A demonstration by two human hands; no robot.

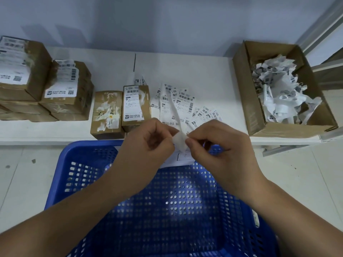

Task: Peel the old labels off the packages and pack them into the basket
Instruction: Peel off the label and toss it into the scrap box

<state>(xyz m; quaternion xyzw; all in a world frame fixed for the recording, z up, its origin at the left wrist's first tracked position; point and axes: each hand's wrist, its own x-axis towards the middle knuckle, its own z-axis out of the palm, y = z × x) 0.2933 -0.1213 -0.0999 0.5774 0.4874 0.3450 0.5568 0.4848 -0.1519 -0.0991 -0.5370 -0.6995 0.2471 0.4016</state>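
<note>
Both hands work over the far rim of the blue perforated plastic basket point(130, 210). The left hand point(148, 143) and the right hand point(213, 145) each pinch, in a narrow grip, one small crumpled piece of white peeled label point(179, 140) between them.

The basket holds no package yet; only a white sheet point(176, 160) lies at its far edge. The brown cardboard packages wait on the white tabletop point(204, 71): one already stripped package point(106, 114), one still labelled package point(136, 106) touching it, and a stack of labelled packages point(44, 80) further left. Loose flat labels point(181, 106) lie behind the hands, and an open cardboard box of torn label scraps point(274, 89) stands at the right.

The risk is probably the glue: the sticky piece may cling to the fingers, or fall into the basket instead of the scrap box.
</note>
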